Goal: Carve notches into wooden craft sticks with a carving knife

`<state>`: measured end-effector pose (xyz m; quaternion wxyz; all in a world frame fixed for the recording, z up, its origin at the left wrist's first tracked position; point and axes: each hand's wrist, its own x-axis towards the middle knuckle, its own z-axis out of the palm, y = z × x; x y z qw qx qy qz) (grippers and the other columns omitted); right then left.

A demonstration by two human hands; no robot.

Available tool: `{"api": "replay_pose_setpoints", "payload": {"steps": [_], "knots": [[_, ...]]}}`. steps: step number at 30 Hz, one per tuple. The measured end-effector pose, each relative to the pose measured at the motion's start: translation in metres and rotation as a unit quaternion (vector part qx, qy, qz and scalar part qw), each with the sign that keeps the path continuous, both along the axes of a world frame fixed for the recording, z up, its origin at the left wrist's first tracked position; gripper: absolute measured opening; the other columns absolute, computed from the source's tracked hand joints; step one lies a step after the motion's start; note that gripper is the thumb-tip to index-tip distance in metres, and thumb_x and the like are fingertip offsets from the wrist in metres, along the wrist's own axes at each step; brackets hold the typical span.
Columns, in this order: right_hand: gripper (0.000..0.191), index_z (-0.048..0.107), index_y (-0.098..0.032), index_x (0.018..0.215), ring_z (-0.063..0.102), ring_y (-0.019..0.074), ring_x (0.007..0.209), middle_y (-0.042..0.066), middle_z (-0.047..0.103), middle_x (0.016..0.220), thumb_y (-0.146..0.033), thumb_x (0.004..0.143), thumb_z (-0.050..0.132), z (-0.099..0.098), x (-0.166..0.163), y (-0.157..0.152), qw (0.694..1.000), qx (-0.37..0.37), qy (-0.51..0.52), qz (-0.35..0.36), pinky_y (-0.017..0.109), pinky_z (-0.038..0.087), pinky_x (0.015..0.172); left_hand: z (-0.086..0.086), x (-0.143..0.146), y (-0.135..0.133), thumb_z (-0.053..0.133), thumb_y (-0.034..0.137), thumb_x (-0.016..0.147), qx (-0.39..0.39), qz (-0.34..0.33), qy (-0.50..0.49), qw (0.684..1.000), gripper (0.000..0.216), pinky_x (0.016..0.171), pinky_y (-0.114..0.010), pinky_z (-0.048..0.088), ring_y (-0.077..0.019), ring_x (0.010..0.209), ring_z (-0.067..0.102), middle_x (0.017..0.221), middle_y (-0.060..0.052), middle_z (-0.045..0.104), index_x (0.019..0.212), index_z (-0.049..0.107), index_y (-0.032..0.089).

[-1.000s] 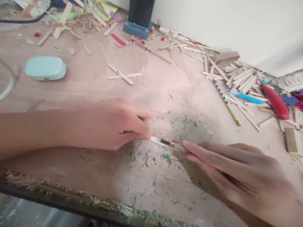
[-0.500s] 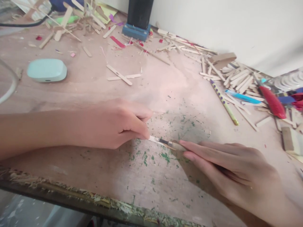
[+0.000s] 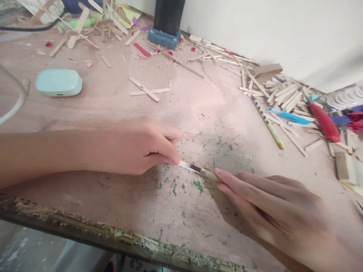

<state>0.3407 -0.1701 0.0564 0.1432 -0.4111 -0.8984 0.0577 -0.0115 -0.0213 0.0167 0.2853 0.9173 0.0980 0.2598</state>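
Note:
My left hand (image 3: 141,145) is closed, pinching the end of a narrow whitish stick (image 3: 183,164) that looks like a craft stick. Its far part runs to the right, low over the table. Pinched in my right hand (image 3: 275,206) is a small paintbrush (image 3: 210,174) with dark flat bristles, a silver collar and a pale handle. The bristles lie along the stick, seemingly touching it. My right fingers hide most of the handle, and my left fingers cover the stick's near end. Green flecks (image 3: 198,185) are scattered on the tabletop around both hands.
A mint-coloured case (image 3: 59,82) sits at the left. Two crossed craft sticks (image 3: 144,89) lie behind my hands. On the right are a dotted pencil (image 3: 268,122), a blue pen (image 3: 289,115), a red-handled tool (image 3: 324,121) and piled sticks (image 3: 286,94). The frayed table edge (image 3: 93,229) runs nearby.
The paintbrush and my right hand have shifted slightly left along the stick. My left hand keeps its pinch, almost still. The whole view has moved a little.

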Motion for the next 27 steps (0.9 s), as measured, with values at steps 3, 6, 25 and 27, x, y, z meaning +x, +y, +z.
{"api": "replay_pose_setpoints", "payload": {"steps": [3,6,25,27], "knots": [[0.032,0.086,-0.024,0.16,0.094,0.0233,0.077,0.009,0.1,0.117,-0.02,0.132,0.071,-0.011,-0.005,-0.002,0.999,0.01,0.038,-0.021,0.036,0.069,0.058,-0.005,0.0,0.002,0.065,-0.002,0.115,-0.003,-0.001,-0.009,1.0,0.041,0.066,-0.03,0.041,-0.0111,0.068,0.056,0.083,0.003,0.063,0.098,0.094,0.022],[0.031,0.091,-0.029,0.154,0.097,0.024,0.083,0.006,0.101,0.117,-0.018,0.129,0.077,-0.017,-0.01,-0.002,0.996,0.004,0.075,-0.055,0.033,0.074,0.063,-0.009,-0.002,0.003,0.068,-0.003,0.112,-0.008,0.0,-0.007,1.0,0.04,0.067,-0.03,0.04,-0.0118,0.069,0.056,0.084,0.003,0.066,0.103,0.095,0.025],[0.031,0.089,-0.027,0.155,0.097,0.0245,0.084,0.007,0.101,0.118,-0.016,0.129,0.076,-0.007,-0.01,-0.001,0.997,-0.009,0.058,-0.048,0.034,0.074,0.065,-0.009,-0.003,0.003,0.067,0.001,0.115,-0.026,-0.005,-0.005,1.0,0.039,0.067,-0.032,0.04,-0.0128,0.067,0.055,0.082,0.003,0.063,0.101,0.095,0.025],[0.028,0.088,-0.026,0.153,0.097,0.0242,0.084,0.007,0.101,0.117,-0.017,0.13,0.075,-0.01,-0.01,0.0,0.997,0.003,0.065,-0.045,0.034,0.072,0.064,-0.011,-0.004,0.004,0.066,0.003,0.115,-0.026,-0.007,-0.004,1.0,0.039,0.068,-0.031,0.041,-0.0133,0.067,0.055,0.083,0.002,0.064,0.103,0.095,0.026]]}}
